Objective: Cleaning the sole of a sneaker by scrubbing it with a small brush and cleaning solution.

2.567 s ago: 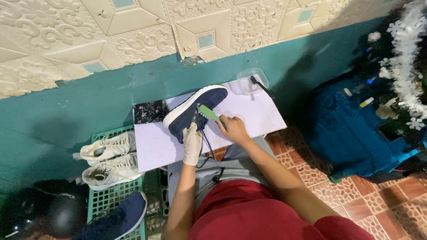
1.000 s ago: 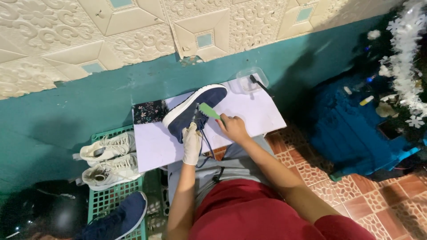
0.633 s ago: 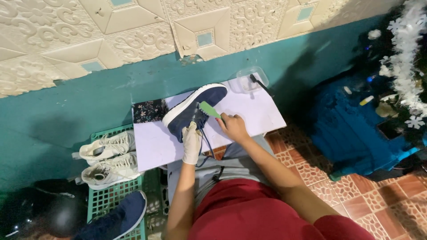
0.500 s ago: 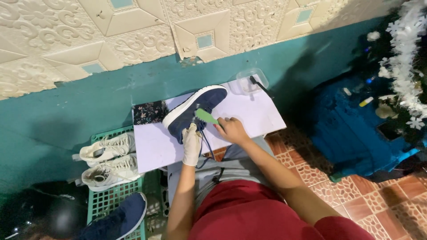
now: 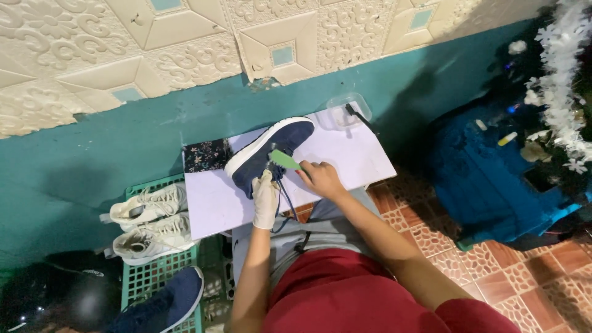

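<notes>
Green crate (image 5: 154, 280) at far left, two white sneakers (image 5: 148, 222) on it, just beside worktop (image 5: 213, 206) edge. White worktop against teal wall; bare stretch left open at both ends. Navy sneaker (image 5: 268, 151) laid on its side mid-worktop, sole toward wall. Left hand (image 5: 266, 198), white-gloved, forearm raised straight up, fingers closed about sneaker's heel end. Right hand (image 5: 319, 179), bare, arm angled in from right, clenched on green brush (image 5: 285, 160) touching the sneaker. Clear tub (image 5: 345, 111) at far right corner.

Navy cloth shoe (image 5: 271, 148) with a smooth white rubber sole; matt white tabletop (image 5: 345, 154); thin pale glove on the left hand (image 5: 266, 198); green plastic crate (image 5: 154, 277).
</notes>
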